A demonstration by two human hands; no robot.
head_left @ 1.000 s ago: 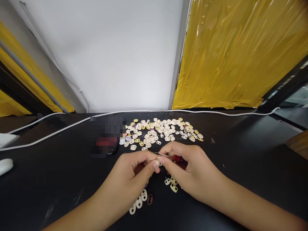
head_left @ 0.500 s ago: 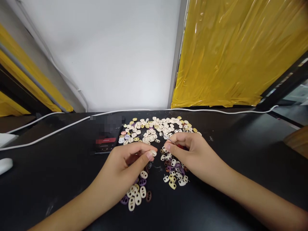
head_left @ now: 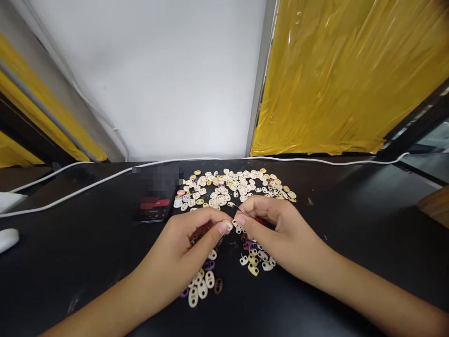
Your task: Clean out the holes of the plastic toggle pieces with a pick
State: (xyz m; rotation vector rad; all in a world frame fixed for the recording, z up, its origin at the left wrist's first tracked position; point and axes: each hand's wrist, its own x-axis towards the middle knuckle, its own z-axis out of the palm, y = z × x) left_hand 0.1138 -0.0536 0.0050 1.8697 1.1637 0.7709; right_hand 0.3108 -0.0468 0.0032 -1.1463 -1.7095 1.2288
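Observation:
Between thumb and fingers, my left hand (head_left: 196, 243) pinches a cream oval piece with holes (head_left: 228, 225). My right hand (head_left: 273, 224) is closed on a thin metal tool (head_left: 241, 210); something red shows inside its curled fingers. A small cream piece (head_left: 235, 223) is at the right thumb tip, close to the oval piece. Oval two-holed pieces in cream, purple and brown (head_left: 202, 289) lie below my left hand. Under my right hand is a pile of smaller pieces with short pins (head_left: 253, 268).
A wide spread of cream, yellow and purple pieces (head_left: 242, 180) covers the back middle of the black table (head_left: 119, 262). A phone (head_left: 156, 210) lies at its left. A white cable (head_left: 101, 179) runs along the back. A white object (head_left: 7, 239) sits far left.
My right hand has moved left and closer to my left hand. The tool's tip has shifted left and down, and a small cream piece now shows at the right thumb.

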